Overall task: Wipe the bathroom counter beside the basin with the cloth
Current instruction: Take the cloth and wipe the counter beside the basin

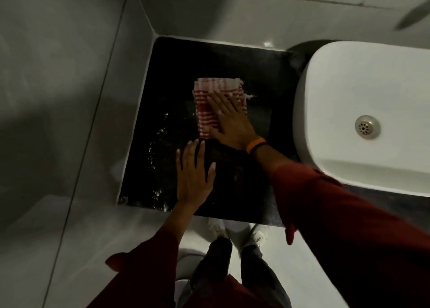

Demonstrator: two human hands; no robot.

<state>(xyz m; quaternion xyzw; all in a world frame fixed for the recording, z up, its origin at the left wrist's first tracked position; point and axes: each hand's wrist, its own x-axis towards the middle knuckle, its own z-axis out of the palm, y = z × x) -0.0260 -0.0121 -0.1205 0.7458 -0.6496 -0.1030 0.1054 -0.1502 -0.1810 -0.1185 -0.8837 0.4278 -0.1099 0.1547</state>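
Red sleeves reach out from the person toward the dark counter (232,58). Down below, shoes stand on the pale floor.

Nearest on the counter is the left hand (194,175). It lies flat and open near the front edge, with fingers spread, and it holds nothing. It looks like it is propping the person up.

Farther in, the right hand (230,121) lies flat and open on the cloth (209,103). It does not grab the cloth; the palm and fingers press it down. An orange band sits on that wrist.

The cloth is red and white striped and folded. It lies near the middle of the counter, closer to the back edge, well apart from the basin (363,112).

I think the wiping is under way. Shiny water drops (158,154) show along the left edge and down to the front left corner. The next move likely calls for sliding the cloth that way, pressing down evenly.

The white basin sits at the right edge. It looks empty, with only a metal drain (367,127) inside.
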